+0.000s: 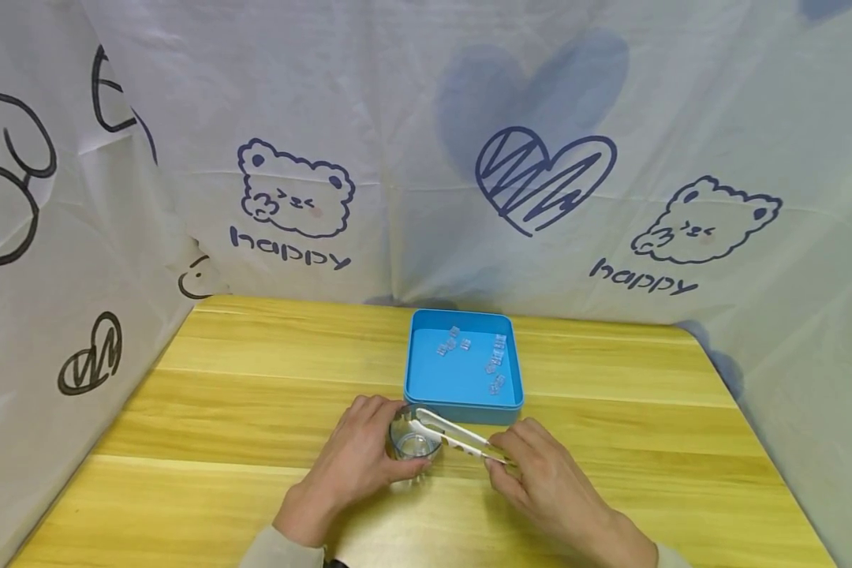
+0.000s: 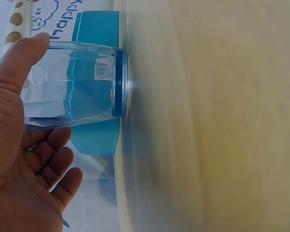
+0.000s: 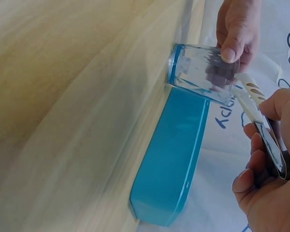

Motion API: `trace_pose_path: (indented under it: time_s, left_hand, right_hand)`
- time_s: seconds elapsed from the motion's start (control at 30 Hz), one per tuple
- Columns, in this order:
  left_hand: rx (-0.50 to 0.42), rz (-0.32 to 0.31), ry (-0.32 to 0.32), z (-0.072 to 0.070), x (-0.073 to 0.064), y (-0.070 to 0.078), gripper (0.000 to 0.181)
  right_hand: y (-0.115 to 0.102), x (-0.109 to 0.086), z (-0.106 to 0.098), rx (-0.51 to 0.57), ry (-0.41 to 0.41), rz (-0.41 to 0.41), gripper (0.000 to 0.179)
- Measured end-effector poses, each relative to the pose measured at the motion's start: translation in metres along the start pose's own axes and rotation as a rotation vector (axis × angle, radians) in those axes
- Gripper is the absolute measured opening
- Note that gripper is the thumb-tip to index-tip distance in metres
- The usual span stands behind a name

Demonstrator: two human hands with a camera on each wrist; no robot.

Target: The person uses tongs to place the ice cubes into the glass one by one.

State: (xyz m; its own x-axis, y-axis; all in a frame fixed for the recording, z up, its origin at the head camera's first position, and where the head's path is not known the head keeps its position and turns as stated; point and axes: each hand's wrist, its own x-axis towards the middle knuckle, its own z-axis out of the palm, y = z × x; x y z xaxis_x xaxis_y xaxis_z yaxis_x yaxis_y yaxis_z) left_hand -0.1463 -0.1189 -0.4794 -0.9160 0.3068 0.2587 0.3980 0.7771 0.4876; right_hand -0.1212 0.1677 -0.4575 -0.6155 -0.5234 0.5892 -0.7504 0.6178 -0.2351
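Observation:
On the table, my left hand (image 1: 358, 446) holds a clear glass (image 1: 405, 443) between thumb and fingers around its upper part. The glass stands upright by the near side of a blue tray (image 1: 461, 413). In the left wrist view a small clear cube (image 2: 104, 69) shows near the glass's bottom. My right hand (image 1: 547, 473) grips a pair of tongs (image 1: 461, 436) with white, brown-spotted arms. The tong tips reach over the mouth of the glass; nothing can be made out between them. Several small clear cubes (image 1: 465, 344) lie inside the tray.
The wooden table (image 1: 255, 379) runs up to a white cloth (image 1: 412, 213) with bear and heart drawings. The cloth hangs behind the table and along both its sides.

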Motion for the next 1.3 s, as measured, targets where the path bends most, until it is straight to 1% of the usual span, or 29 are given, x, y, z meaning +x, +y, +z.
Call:
trace_pose_path:
  time_s: [0.1, 0.17, 0.27, 0.37, 0.47, 0.53, 0.63, 0.7, 0.8, 0.93, 1.1, 1.17, 1.3]
  left_hand:
    - [0.001, -0.005, 0.001, 0.001, 0.0, 0.0, 0.078]
    - [-0.001, -0.008, -0.003, 0.001, 0.0, 0.0, 0.078]
    - [-0.013, -0.015, -0.007, 0.002, 0.0, 0.0, 0.078]
    - [-0.02, -0.019, -0.01, 0.003, 0.0, 0.0, 0.079]
    - [-0.021, -0.021, -0.006, 0.003, -0.001, 0.0, 0.079]
    - [-0.017, -0.022, -0.001, 0.003, -0.001, 0.0, 0.079]
    - [-0.016, -0.025, -0.001, 0.004, -0.001, -0.001, 0.079]
    - [-0.015, -0.028, -0.006, 0.004, -0.001, -0.001, 0.079]
    - [-0.015, -0.032, -0.014, 0.004, 0.0, -0.001, 0.079]
    - [-0.018, -0.034, -0.015, 0.004, 0.0, 0.0, 0.079]
    - [-0.019, -0.039, -0.017, 0.004, -0.001, 0.0, 0.079]
    - [-0.019, -0.043, -0.018, 0.004, -0.001, 0.0, 0.079]
    - [-0.022, -0.045, -0.021, 0.004, 0.0, 0.0, 0.079]
  right_hand:
    - [0.003, 0.003, -0.005, 0.0, 0.024, 0.014, 0.013]
    - [0.006, 0.005, -0.009, -0.009, 0.04, 0.039, 0.014]
    - [0.013, 0.01, -0.018, -0.036, 0.055, 0.094, 0.014]
    - [0.021, 0.014, -0.026, -0.079, 0.051, 0.168, 0.012]
    - [0.029, 0.018, -0.034, -0.125, 0.022, 0.253, 0.011]
    - [0.034, 0.023, -0.039, -0.149, -0.012, 0.319, 0.011]
    - [0.04, 0.031, -0.047, -0.183, -0.084, 0.406, 0.01]
    - [0.043, 0.035, -0.05, -0.205, -0.133, 0.439, 0.009]
    - [0.045, 0.039, -0.053, -0.242, -0.199, 0.465, 0.013]
    - [0.043, 0.044, -0.053, -0.279, -0.262, 0.47, 0.025]
    - [0.039, 0.049, -0.051, -0.331, -0.289, 0.428, 0.031]
    - [0.037, 0.05, -0.05, -0.347, -0.297, 0.427, 0.031]
    - [0.035, 0.052, -0.049, -0.364, -0.325, 0.453, 0.029]
